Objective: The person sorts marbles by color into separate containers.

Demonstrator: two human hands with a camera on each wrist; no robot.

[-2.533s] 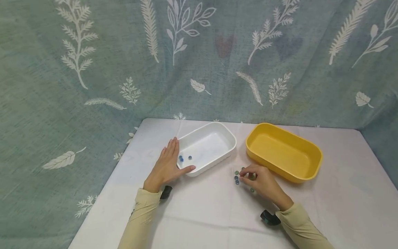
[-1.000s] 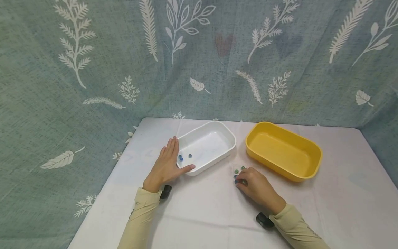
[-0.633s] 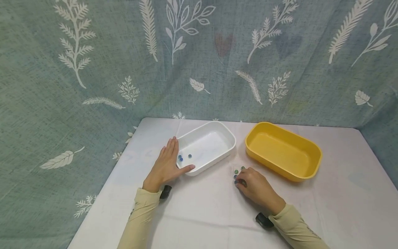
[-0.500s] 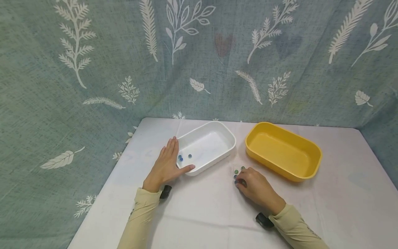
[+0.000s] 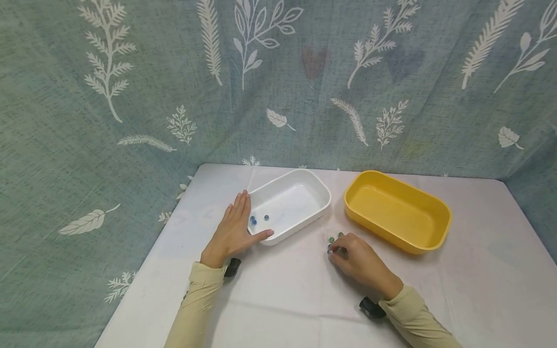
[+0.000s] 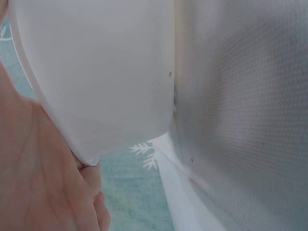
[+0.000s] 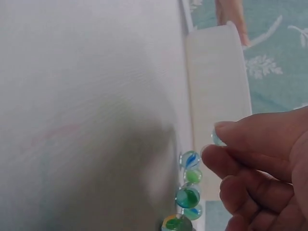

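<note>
In the head view my left hand (image 5: 235,227) rests on the near-left end of a white tray (image 5: 291,200), fingers straight and thumb spread along its rim. Several blue marbles (image 5: 266,218) lie in that end of the tray. Right of it, my right hand (image 5: 365,258) pinches a clear bluish marble (image 7: 217,137) between thumb and index finger, close over the table. The right wrist view has several marbles just beside the fingertips: one with a blue swirl (image 7: 190,159), a green one (image 7: 193,175) and others. In the head view this hand partly hides the group.
A yellow tray (image 5: 393,203) with a bare floor stands behind and to the right of my right hand. Two green marbles (image 5: 331,239) lie between the trays, ahead of the right fingertips. A white cloth (image 5: 278,295) covers the table; a leaf-patterned curtain (image 5: 261,130) hangs behind.
My right hand has moved left from beside the green marbles to a blue marble, pinched it and raised it slightly. The left hand and both trays have stayed in place.
</note>
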